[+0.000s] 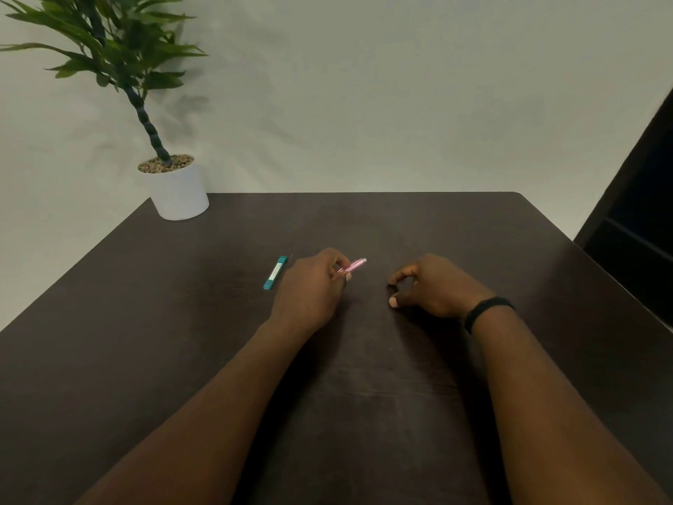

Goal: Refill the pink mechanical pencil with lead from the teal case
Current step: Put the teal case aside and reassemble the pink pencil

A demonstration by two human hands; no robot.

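Looking down through the head camera, I see my left hand [312,289] gripping the pink pencil [352,265], fingers curled round its near end while the far end, with a pale tip, sticks out up and to the right, clear of the desk [455,227]. How much of the pencil lies hidden inside the fist I cannot tell.

My right hand [429,286] rests on the desk just right of the left one, apart from it. Its forefinger and thumb curve toward each other with a gap between them; something tiny and dark may sit at the forefinger tip, but it is too small for me to say, so I read this hand as loosely curled and holding nothing I can make out. A black band [488,310] circles that wrist.

I find the teal case [275,273] lying flat on the desk just left of my left hand, not touched by it, its long axis running away from me. At the far left corner stands a white pot [178,193] with a leafy green plant [113,49].
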